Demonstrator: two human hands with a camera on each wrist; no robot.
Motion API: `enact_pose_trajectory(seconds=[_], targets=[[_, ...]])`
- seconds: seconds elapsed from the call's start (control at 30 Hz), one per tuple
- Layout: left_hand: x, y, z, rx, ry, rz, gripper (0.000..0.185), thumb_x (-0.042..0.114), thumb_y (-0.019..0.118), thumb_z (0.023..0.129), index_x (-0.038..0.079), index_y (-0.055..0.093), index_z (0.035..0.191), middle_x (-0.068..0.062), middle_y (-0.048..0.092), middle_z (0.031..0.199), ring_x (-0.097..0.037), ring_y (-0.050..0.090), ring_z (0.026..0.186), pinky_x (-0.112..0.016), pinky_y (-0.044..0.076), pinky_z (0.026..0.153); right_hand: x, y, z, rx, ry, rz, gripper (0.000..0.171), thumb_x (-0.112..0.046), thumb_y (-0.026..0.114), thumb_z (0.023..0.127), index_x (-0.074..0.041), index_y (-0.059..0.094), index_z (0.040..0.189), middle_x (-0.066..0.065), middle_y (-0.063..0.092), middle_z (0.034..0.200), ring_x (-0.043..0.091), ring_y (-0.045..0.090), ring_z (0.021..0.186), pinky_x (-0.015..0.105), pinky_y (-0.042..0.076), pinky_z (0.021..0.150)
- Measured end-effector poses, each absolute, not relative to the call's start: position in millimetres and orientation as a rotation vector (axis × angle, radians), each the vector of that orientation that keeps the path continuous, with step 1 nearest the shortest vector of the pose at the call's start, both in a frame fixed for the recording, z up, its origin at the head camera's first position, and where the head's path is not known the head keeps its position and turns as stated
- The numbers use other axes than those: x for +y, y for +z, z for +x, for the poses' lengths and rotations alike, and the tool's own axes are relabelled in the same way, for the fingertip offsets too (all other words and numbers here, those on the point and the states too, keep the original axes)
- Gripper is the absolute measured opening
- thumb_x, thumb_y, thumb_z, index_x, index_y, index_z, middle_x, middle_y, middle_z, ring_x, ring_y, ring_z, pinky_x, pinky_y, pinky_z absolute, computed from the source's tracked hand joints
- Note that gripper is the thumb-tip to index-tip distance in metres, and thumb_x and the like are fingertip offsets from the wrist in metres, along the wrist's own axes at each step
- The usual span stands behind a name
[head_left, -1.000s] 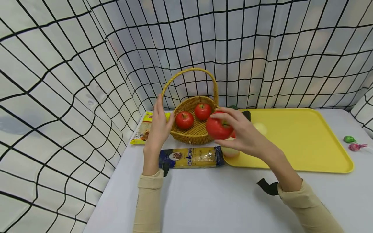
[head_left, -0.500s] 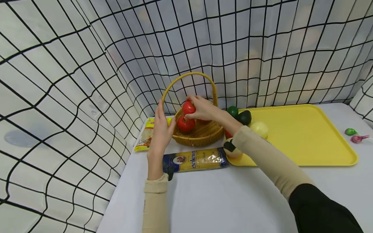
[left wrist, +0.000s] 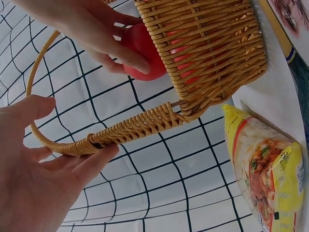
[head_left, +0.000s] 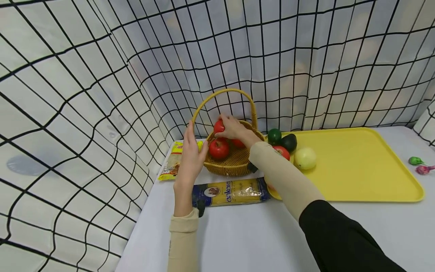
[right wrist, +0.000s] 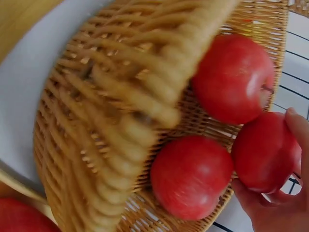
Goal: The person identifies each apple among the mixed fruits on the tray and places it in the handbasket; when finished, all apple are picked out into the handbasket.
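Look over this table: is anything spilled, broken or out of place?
Nothing stands out. The basket sits upright, steadied by the left hand; the right hand holds a red apple inside it. No spills show.

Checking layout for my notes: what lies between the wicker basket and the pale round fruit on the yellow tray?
In the head view, between the basket and the pale fruit lie a red tomato, a dark avocado and the right sleeve.

Apple brought into the basket

The right hand carried the red apple from above the yellow tray to inside the wicker basket, beside two apples.
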State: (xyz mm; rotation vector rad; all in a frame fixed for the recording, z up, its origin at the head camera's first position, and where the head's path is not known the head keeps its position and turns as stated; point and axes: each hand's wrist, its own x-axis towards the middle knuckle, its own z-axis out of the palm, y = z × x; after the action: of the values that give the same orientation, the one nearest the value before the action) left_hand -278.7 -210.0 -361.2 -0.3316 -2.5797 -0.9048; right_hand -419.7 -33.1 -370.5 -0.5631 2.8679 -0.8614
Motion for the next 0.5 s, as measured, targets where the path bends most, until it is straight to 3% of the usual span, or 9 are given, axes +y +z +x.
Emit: enact_pose_trajectory(seconds=[0.2,0.37,0.5], targets=[[-209.4,-363.5,-278.6,-2.579,-0.882,-0.335,0.082,0.032,0.054,0.107,0.018,0.0,0.167,-0.015,0.015,0.172,-0.034,0.025,0.159,-0.054,0.037,0.122,-35.6,-379.3,-420.3,2.878,-0.782,-0.558,0.073,-0.049,0.068,0.096,-0.016,0.034,0.151,0.017,0.045,0.153,0.037,0.05,0.138,0.057,0.047,0.113],[-210.7,-359.4,-278.4,-2.581,-0.9,-0.324,0.082,0.031,0.054,0.107,0.02,-0.001,0.167,-0.013,0.014,0.173,-0.033,0.024,0.159,-0.053,0.036,0.124,-40.8,-377.1,-416.6,2.771,-0.764,-0.645,0.08,-0.052,0.07,0.093,-0.01,0.034,0.151,0.017,0.047,0.152,0.035,0.052,0.136,0.052,0.046,0.116],[-209.4,-360.5,-277.2,-2.601,-0.918,-0.321,0.083,0.032,0.054,0.107,0.02,-0.002,0.167,-0.013,0.012,0.173,-0.032,0.022,0.16,-0.052,0.035,0.125,-42.1,-381.0,-414.3,2.757,-0.633,-0.644,0.08,-0.055,0.069,0.093,-0.014,0.034,0.152,0.016,0.049,0.152,0.038,0.052,0.137,0.058,0.043,0.117]])
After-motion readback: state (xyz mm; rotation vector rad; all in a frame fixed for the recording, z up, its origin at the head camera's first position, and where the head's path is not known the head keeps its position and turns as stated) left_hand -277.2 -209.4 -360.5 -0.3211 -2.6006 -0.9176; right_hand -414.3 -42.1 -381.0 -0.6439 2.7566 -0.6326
